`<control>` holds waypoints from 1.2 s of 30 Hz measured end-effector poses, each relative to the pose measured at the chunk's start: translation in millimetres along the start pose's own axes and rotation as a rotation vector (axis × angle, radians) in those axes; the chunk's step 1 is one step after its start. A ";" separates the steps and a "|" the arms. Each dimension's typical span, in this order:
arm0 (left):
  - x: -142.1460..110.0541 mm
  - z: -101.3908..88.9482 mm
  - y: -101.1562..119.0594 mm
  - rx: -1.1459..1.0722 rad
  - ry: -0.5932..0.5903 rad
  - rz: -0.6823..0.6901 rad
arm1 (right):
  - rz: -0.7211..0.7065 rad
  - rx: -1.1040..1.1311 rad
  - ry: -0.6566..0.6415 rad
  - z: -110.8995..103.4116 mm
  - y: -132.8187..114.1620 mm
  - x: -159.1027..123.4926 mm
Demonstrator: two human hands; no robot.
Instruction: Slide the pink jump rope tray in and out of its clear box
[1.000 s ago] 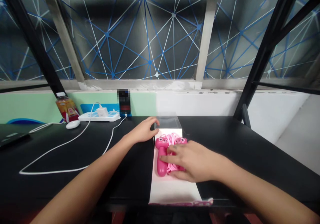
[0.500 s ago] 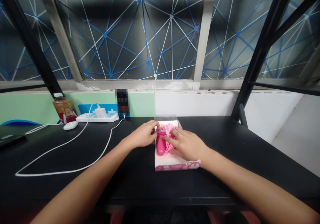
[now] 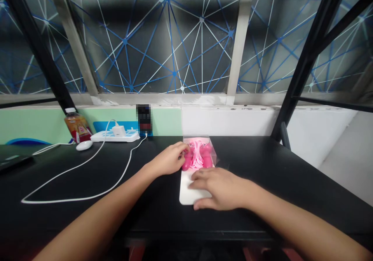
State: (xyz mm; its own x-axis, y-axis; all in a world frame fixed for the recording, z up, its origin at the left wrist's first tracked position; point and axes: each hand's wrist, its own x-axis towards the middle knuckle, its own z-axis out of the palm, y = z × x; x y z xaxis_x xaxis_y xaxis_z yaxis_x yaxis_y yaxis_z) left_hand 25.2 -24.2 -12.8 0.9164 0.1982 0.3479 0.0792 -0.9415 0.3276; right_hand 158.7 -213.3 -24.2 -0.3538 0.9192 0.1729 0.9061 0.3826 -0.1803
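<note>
A pink skipping rope [image 3: 198, 154] with cartoon-faced pink handles lies coiled inside a clear plastic box [image 3: 210, 152] on the black table [image 3: 262, 156]. My left hand [image 3: 170, 159] is at the box's left side, its fingertips against the near pink handle. A bare white card [image 3: 186, 191] extends from the box toward me. My right hand [image 3: 220, 187] rests palm down on the card's right part, covering much of it, with its fingers spread and nothing held.
To the left stand a white power strip [image 3: 115, 136] with a charger, a white mouse [image 3: 84, 145], a loose white cable [image 3: 72, 179], a bottle [image 3: 77, 130] and a dark laptop [image 3: 11, 162]. Black shelf legs rise on both sides.
The rope and box now sit farther from me, with bare white card showing in front. My right hand has moved off the rope, back onto the card. The printed cartoon strip is gone from view.
</note>
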 end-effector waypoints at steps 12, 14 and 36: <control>-4.5 1.9 6.5 0.005 0.006 0.006 | 0.053 0.016 -0.019 -19.4 8.3 -15.9; -6.7 0.9 7.3 0.005 -0.003 -0.012 | 0.058 -0.005 -0.022 -21.6 8.9 -16.0; -8.1 -9.5 7.9 -0.040 -0.075 0.024 | 0.256 -0.061 0.336 -15.3 31.9 -12.9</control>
State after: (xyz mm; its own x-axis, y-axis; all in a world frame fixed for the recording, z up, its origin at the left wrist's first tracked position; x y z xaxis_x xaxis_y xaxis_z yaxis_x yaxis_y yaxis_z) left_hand 14.7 -30.6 -4.6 0.9448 0.1535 0.2893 0.0430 -0.9338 0.3552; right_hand 195.7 -214.4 -17.4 -0.0295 0.8985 0.4379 0.9706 0.1305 -0.2023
